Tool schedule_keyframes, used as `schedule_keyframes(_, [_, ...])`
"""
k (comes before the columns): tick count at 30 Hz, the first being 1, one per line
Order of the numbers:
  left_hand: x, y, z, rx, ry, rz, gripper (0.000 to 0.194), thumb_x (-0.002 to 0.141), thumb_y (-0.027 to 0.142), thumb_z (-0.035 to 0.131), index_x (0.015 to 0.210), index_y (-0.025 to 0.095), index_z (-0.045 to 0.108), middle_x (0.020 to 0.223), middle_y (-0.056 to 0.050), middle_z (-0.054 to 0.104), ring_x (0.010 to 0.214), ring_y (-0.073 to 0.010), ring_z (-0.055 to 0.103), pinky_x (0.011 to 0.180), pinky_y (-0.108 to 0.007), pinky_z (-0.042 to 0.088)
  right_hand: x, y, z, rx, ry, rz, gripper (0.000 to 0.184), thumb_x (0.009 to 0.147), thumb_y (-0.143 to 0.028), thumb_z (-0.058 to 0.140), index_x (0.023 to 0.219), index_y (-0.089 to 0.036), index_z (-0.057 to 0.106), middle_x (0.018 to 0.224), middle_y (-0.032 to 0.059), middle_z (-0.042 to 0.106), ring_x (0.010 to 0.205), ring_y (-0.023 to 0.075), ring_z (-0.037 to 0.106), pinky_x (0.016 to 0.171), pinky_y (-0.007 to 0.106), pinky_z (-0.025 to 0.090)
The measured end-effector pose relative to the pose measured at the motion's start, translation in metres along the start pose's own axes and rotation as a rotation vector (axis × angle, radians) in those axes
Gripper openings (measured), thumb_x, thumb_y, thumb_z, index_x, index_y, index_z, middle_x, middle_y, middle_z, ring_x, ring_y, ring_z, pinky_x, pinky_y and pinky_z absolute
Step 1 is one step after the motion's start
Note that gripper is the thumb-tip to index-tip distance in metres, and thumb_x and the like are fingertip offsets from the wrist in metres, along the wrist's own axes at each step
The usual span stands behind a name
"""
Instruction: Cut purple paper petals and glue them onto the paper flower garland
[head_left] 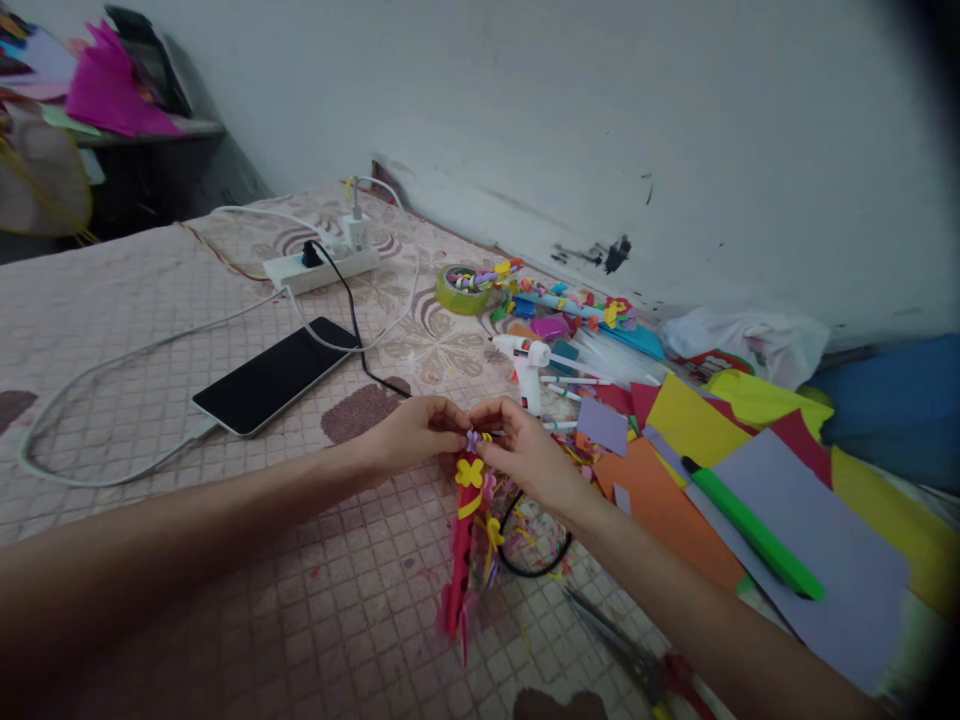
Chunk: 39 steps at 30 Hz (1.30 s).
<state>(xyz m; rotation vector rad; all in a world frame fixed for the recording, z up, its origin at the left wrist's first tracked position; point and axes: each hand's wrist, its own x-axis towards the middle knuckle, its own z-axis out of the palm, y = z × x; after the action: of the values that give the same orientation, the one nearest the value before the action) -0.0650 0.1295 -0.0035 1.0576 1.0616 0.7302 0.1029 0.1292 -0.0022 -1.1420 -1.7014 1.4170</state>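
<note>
My left hand (pixel 416 432) and my right hand (pixel 529 455) meet fingertip to fingertip, both closed in a pinch at the far end of a red stick decorated with cut-out shapes (pixel 462 560). A small purple piece (pixel 472 440) shows between the fingers. Just below them a yellow flower cut-out (pixel 470 473) sits on the stick, with a yellow band under it and pink and yellow shapes along its side. The stick points toward me, its near end blurred. Beside it lie colourful paper scraps (pixel 536 525) and a loop of black cable (pixel 534 574).
Scissors (pixel 622 640) lie near my right forearm. Coloured sheets (pixel 810 540) with a green cutter (pixel 757 530) spread to the right. A white glue gun (pixel 529 370), tape roll (pixel 459 290) and other decorated sticks (pixel 570 302) are behind. Left are a phone (pixel 277 375), cables and a power strip (pixel 322 268).
</note>
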Motion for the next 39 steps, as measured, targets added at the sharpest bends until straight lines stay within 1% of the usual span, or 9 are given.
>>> schedule_keyframes(5, [-0.0022, 0.0029, 0.0017, 0.022, -0.027, -0.005, 0.012, 0.069, 0.020, 0.063, 0.075, 0.014, 0.055, 0.069, -0.001, 0.064, 0.058, -0.0104, 0.058, 0.059, -0.023, 0.045, 0.0001, -0.0014, 0.0008, 0.006, 0.005, -0.004, 0.022, 0.070, -0.012, 0.057, 0.091, -0.021, 0.053, 0.093, 0.0013, 0.058, 0.090, 0.0148, 0.057, 0.081, 0.030, 0.046])
schedule_keyframes(8, [-0.0013, 0.0023, 0.0019, 0.042, -0.032, 0.010, 0.016, 0.069, 0.024, 0.065, 0.077, 0.013, 0.055, 0.070, -0.002, 0.065, 0.060, -0.0113, 0.059, 0.060, -0.024, 0.046, -0.0002, -0.0022, 0.0015, 0.027, -0.005, 0.000, 0.021, 0.071, -0.012, 0.056, 0.090, -0.021, 0.053, 0.092, 0.0013, 0.058, 0.089, 0.0145, 0.057, 0.080, 0.030, 0.047])
schedule_keyframes(11, [0.0007, 0.0001, 0.0014, 0.052, -0.018, 0.017, 0.018, 0.065, 0.020, 0.068, 0.075, 0.013, 0.055, 0.071, -0.001, 0.065, 0.064, -0.0117, 0.059, 0.063, -0.025, 0.046, -0.0004, -0.0017, 0.0011, 0.030, -0.013, 0.001, 0.022, 0.071, -0.012, 0.056, 0.090, -0.020, 0.053, 0.093, 0.0015, 0.058, 0.090, 0.0145, 0.057, 0.080, 0.029, 0.047])
schedule_keyframes(16, [0.0020, -0.0008, 0.0005, 0.038, -0.004, 0.014, 0.016, 0.062, 0.013, 0.067, 0.073, 0.014, 0.055, 0.072, 0.000, 0.064, 0.066, -0.0113, 0.059, 0.066, -0.024, 0.046, -0.0006, 0.0001, -0.0005, 0.009, -0.008, 0.004, 0.025, 0.068, -0.010, 0.056, 0.091, -0.021, 0.054, 0.096, 0.0020, 0.059, 0.093, 0.0155, 0.057, 0.083, 0.031, 0.046])
schedule_keyframes(20, [0.0019, -0.0014, -0.0009, 0.027, -0.028, 0.018, 0.015, 0.063, 0.014, 0.065, 0.074, 0.014, 0.056, 0.073, 0.000, 0.065, 0.066, -0.0111, 0.060, 0.066, -0.024, 0.046, -0.0012, -0.0009, -0.0008, 0.022, -0.009, 0.007, 0.025, 0.068, -0.011, 0.056, 0.091, -0.021, 0.054, 0.096, 0.0016, 0.059, 0.093, 0.0154, 0.057, 0.083, 0.031, 0.046])
schedule_keyframes(27, [0.0024, -0.0039, -0.0034, -0.023, -0.070, 0.008, 0.012, 0.065, 0.014, 0.064, 0.075, 0.013, 0.057, 0.073, -0.001, 0.066, 0.064, -0.0104, 0.059, 0.065, -0.024, 0.046, -0.0026, -0.0017, -0.0016, 0.046, 0.003, 0.033, 0.022, 0.070, -0.012, 0.054, 0.090, -0.021, 0.053, 0.094, 0.0019, 0.058, 0.089, 0.0152, 0.057, 0.078, 0.031, 0.047])
schedule_keyframes(34, [0.0027, -0.0025, -0.0026, -0.022, -0.067, 0.002, 0.013, 0.065, 0.013, 0.065, 0.075, 0.013, 0.056, 0.073, -0.001, 0.066, 0.065, -0.0104, 0.059, 0.066, -0.024, 0.046, -0.0023, -0.0022, -0.0002, 0.058, 0.005, 0.042, 0.022, 0.070, -0.012, 0.055, 0.090, -0.021, 0.054, 0.093, 0.0017, 0.059, 0.089, 0.0154, 0.058, 0.078, 0.030, 0.046])
schedule_keyframes(39, [0.0023, -0.0019, -0.0026, -0.027, -0.058, -0.005, 0.014, 0.064, 0.012, 0.066, 0.075, 0.012, 0.056, 0.073, 0.000, 0.065, 0.066, -0.0102, 0.059, 0.066, -0.024, 0.045, -0.0011, -0.0020, 0.0014, 0.062, 0.008, 0.021, 0.022, 0.069, -0.011, 0.054, 0.089, -0.021, 0.054, 0.093, 0.0019, 0.059, 0.090, 0.0159, 0.057, 0.080, 0.031, 0.045])
